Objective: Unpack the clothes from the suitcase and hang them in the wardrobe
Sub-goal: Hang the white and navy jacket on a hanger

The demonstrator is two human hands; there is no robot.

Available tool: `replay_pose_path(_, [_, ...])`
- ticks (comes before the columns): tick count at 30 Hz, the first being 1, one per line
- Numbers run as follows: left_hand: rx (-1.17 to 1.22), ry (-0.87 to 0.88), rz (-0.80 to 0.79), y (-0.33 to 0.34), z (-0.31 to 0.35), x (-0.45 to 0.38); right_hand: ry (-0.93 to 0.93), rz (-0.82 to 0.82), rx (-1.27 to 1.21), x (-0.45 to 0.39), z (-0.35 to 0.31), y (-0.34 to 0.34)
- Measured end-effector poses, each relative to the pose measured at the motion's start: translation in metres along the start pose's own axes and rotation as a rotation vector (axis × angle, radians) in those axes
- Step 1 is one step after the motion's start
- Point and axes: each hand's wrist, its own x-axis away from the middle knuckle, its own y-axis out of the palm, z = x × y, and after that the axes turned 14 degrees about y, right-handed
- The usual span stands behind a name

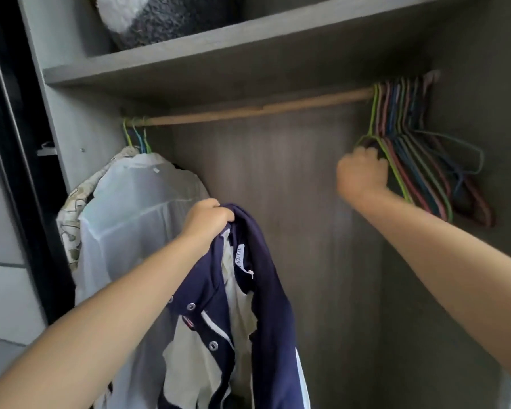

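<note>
My left hand (206, 220) grips a navy and cream jacket (250, 314) by its collar, and the jacket hangs down in front of the wardrobe. My right hand (361, 172) is curled round the green hanger (394, 166), the nearest of a bunch of coloured empty hangers (434, 169) at the right end of the wooden rail (248, 110). At the rail's left end hang a white shirt (136, 208) and a patterned garment (71, 219) on hangers. The suitcase is out of view.
A grey shelf (219, 51) runs above the rail with a fluffy grey and white bundle (160, 19) on it. The wardrobe's grey back panel (266, 172) shows between the hung clothes and the empty hangers. A dark door frame (15, 143) stands at left.
</note>
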Motion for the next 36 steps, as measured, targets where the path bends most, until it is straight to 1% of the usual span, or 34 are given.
replay_pose_path(2, [0.016, 0.015, -0.004, -0.001, -0.005, -0.023, 0.124, 0.087, 0.048, -0.028, 0.004, 0.006])
replay_pose_path(4, [0.014, 0.026, -0.013, -0.004, -0.011, -0.041, 0.233, 0.069, 0.071, -0.047, 0.011, 0.009])
replay_pose_path(6, [0.013, 0.038, -0.034, -0.009, -0.017, -0.056, 0.272, 0.013, 0.117, -0.057, 0.017, 0.013])
replay_pose_path(11, [0.014, 0.047, -0.053, -0.013, -0.028, -0.074, 0.278, -0.028, 0.146, -0.065, 0.023, 0.014])
replay_pose_path(15, [0.027, 0.036, -0.054, -0.012, -0.034, -0.078, 0.284, -0.108, -0.021, -0.072, 0.023, 0.007])
replay_pose_path(20, [0.006, 0.039, -0.066, -0.012, -0.037, -0.078, 0.261, -0.069, -0.196, -0.065, 0.016, -0.001])
replay_pose_path(22, [-0.01, 0.052, -0.055, -0.015, -0.039, -0.075, 0.251, -0.081, -0.279, -0.063, 0.009, 0.0])
replay_pose_path(25, [-0.067, 0.052, -0.053, -0.021, -0.038, -0.07, 0.281, -0.107, -0.395, -0.068, 0.004, -0.002])
replay_pose_path(27, [-0.073, 0.027, -0.058, -0.023, -0.036, -0.063, 0.292, -0.09, -0.476, -0.071, 0.004, -0.007])
replay_pose_path(31, [-0.107, 0.007, -0.033, -0.028, -0.024, -0.048, 0.181, -0.07, -0.592, -0.064, 0.001, -0.013])
replay_pose_path(34, [-0.169, -0.004, 0.011, -0.035, -0.014, -0.038, 0.035, -0.097, -0.668, -0.031, -0.002, -0.011])
replay_pose_path(36, [-0.216, -0.004, 0.045, -0.041, -0.006, -0.029, -0.003, -0.101, -0.765, 0.0, -0.001, -0.003])
